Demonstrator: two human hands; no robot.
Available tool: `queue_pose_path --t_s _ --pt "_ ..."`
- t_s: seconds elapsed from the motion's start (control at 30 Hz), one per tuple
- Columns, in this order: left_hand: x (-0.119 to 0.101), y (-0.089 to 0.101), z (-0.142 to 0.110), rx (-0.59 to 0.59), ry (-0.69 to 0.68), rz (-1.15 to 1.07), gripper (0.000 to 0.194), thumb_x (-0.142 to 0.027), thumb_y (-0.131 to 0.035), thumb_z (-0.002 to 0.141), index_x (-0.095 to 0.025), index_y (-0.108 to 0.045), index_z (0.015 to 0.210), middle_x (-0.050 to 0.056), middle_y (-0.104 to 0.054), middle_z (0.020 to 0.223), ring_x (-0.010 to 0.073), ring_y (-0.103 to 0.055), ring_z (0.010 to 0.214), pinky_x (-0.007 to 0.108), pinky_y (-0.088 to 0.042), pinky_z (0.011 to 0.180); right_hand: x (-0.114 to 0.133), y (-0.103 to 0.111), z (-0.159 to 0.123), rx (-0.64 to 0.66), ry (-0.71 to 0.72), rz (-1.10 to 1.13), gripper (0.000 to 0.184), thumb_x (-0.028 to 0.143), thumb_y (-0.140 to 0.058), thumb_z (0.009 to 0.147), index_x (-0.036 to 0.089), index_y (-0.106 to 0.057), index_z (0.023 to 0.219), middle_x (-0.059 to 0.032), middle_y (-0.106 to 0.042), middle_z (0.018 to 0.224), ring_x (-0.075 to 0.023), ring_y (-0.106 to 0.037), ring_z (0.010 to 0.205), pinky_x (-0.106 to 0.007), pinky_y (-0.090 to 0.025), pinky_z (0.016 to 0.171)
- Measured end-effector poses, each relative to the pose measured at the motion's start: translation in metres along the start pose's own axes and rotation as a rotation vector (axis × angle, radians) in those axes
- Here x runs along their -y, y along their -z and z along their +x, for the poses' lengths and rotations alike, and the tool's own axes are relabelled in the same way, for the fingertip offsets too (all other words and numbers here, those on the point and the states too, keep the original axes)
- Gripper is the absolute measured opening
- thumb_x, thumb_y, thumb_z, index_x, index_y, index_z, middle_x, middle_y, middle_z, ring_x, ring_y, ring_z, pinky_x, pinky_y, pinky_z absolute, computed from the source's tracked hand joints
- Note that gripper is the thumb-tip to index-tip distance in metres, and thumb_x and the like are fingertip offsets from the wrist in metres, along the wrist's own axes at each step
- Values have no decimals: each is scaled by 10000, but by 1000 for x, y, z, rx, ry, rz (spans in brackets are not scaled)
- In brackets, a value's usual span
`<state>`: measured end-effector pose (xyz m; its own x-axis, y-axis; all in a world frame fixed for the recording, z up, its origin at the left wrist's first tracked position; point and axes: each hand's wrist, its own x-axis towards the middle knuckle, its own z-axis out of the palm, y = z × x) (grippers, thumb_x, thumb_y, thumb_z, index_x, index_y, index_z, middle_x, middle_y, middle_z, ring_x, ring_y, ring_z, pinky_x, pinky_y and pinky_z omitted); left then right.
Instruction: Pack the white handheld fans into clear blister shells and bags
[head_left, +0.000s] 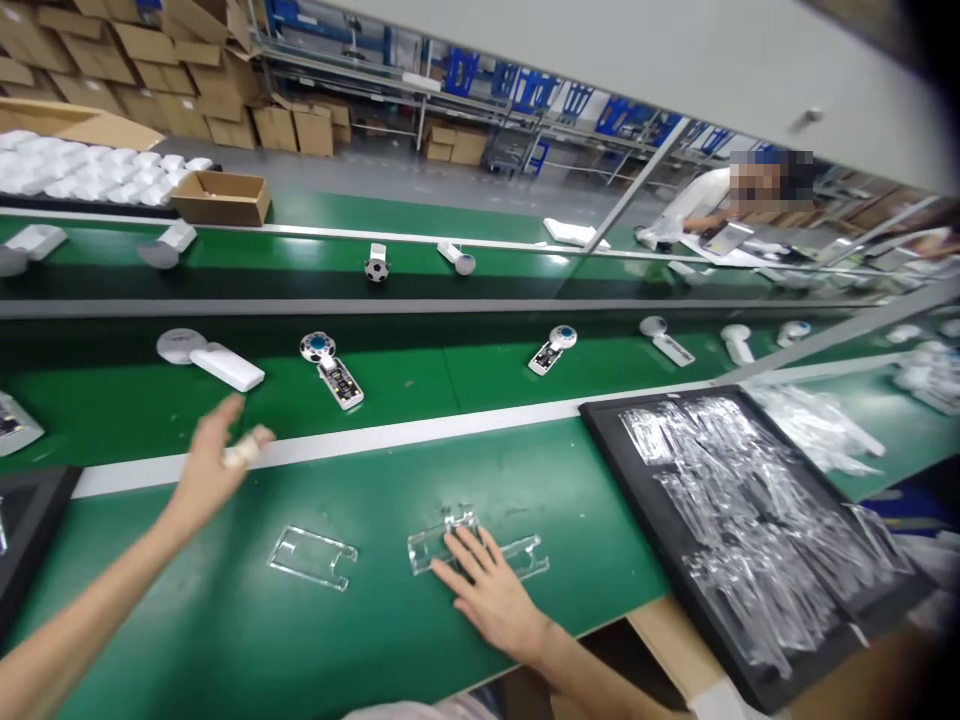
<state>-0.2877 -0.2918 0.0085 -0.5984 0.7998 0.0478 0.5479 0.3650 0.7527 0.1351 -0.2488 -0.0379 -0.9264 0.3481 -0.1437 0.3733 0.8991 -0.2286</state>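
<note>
My left hand [217,455] reaches over the edge of the green conveyor belt, fingers apart and holding nothing, with a pale wrap on one finger. Just beyond its fingertips lies a white device [227,366] with a round head. Further right on the belt is a device with a bare circuit board [341,383] and a football-patterned head. Spread flat, my right hand [491,590] rests on clear plastic frames [427,548] on the green worktop and partly covers them. Another clear plastic frame [311,557] lies between my two hands.
A black tray [637,500] heaped with clear plastic parts stands at the right. Part of another black tray [45,510] shows at the left. More devices sit along the belts. Across the line, a person [705,200] works near a slanted metal post [637,185]. Cardboard boxes [217,195] stand behind.
</note>
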Motion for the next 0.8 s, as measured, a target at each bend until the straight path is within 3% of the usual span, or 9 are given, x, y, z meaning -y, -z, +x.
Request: queue_pose_path --t_s 0.07,0.17,0.3,0.4,0.5,0.57,0.6,0.7,0.8 --pt "-3 -18 -47 406 -408 226 560 -492 -546 800 -259 -465 1303 75 -505 1350 314 -434 1251 476 -352 1034 -32 6 -6 -12 -11 -44 544 272 -528 887 288 -343 1398 -86 -312 1484 -284 -158 1387 -535 -192 1100" --pt "1 -42 -99 608 -616 402 395 -420 -504 845 -328 -563 1225 53 -566 1304 289 -480 1223 460 -387 1000 -72 20 -14 -23 -11 -58 550 203 -546 861 275 -381 1380 -105 -349 1463 -290 -219 1370 -548 -213 1090" --pt "-20 -64 -115 544 -165 212 254 -491 -542 785 -324 -719 859 56 -722 967 297 -653 914 366 -512 781 -92 49 -23 -135 -113 96 546 160 -541 834 259 -422 1357 -105 -356 1458 -298 -178 1381 -603 -139 1088" --pt "-91 -93 -108 442 139 -172 311 -578 -623 674 -296 -738 743 70 -719 928 325 -655 895 374 -519 790 -79 68 -22 -259 -289 548 610 286 -560 851 215 -329 1410 -132 -292 1484 -280 -177 1382 -560 -186 1090" --pt "-194 -145 -104 445 216 -464 386 -594 -627 671 -249 -761 781 100 -588 1253 353 -529 1148 446 -413 985 -67 81 -10 -269 -247 1323 792 550 -618 766 225 -302 1415 -144 -507 1335 -264 -482 1221 -466 -398 985" --pt "-254 -182 -101 494 211 -572 399 -591 -637 668 -233 -765 790 113 -522 1330 364 -474 1206 483 -355 1031 -74 89 -4 -327 -209 1703 708 658 -563 743 185 -496 1265 -93 -685 950 -217 -671 855 -385 -517 782" --pt "-276 -199 -97 539 198 -608 403 -582 -641 673 -231 -763 828 118 -509 1344 362 -465 1218 487 -344 1039 -83 93 -5 -388 -237 1816 654 677 -531 752 168 -566 1161 -45 -664 763 -171 -657 665 -337 -524 675" --pt "-311 -241 -64 644 152 -639 501 -553 -613 722 -243 -666 1112 112 -502 1355 310 -455 1243 445 -340 1047 -126 99 -33 -615 -445 1854 571 658 -534 765 165 -600 1045 57 -482 546 -71 -429 406 -227 -409 463" --pt "-317 -281 -3 436 110 -406 637 -540 -551 767 -190 -488 1296 140 -495 1353 274 -448 1254 389 -359 1024 -169 88 -80 -669 -599 1720 626 664 -566 738 220 -541 1179 80 -401 544 -57 -328 393 -203 -318 408"
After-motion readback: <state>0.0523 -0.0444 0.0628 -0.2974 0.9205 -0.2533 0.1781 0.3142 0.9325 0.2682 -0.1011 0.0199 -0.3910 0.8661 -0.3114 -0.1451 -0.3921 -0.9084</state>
